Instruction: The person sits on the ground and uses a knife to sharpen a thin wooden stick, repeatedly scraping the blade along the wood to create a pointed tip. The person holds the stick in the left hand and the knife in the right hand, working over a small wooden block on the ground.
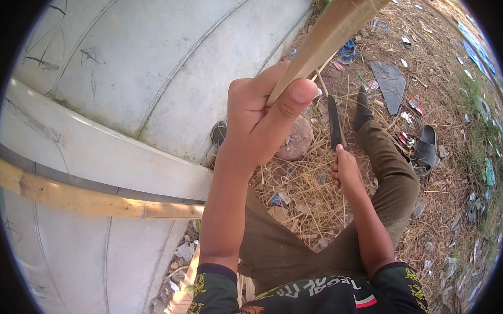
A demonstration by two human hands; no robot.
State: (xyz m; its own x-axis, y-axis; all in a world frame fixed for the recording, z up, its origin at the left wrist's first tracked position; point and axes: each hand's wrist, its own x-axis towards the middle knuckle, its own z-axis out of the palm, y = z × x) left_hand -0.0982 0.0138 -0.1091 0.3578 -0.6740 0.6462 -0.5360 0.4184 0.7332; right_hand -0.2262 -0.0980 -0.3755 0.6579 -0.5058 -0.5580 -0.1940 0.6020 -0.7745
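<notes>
A pale wooden strip looms closest to the camera, slanting from the middle of the view up and out past the top edge, toward the right. Its near end is in the left grip, clamped around it with the thumb laid along the face. The right grip, lower and to the right, is closed on the handle of a dark-bladed knife that points away from the wearer. The blade is below the strip and to the right of the left grip, apart from both. Beyond the left wrist, a round brown block sits on ground scattered with straw-like shavings. The wearer sits with brown-trousered legs spread; a grey sandal lies beside the right knee. On the left are a grey wall and a bamboo pole.
</notes>
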